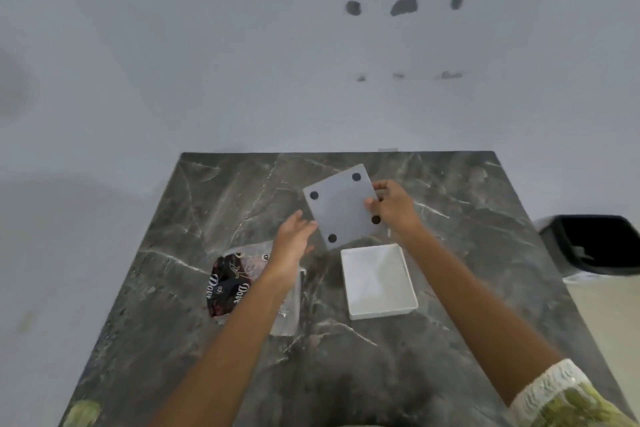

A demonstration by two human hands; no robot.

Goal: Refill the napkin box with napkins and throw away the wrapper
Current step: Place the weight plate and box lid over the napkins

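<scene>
The word "Dove" shows twice in white on the dark napkin wrapper (pixel 227 286) lying left on the bench (pixel 450 340).

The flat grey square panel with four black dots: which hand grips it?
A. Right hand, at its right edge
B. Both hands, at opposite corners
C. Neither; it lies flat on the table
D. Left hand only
A: the right hand pinches the right edge of the flat grey square panel with four black dots, while the open left hand sits just short of its lower-left edge.

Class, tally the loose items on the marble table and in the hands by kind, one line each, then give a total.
White box parts: 2, the bottom panel with four dark dots and the open tray
Napkin packs in wrapper: 1
Total: 3
</scene>
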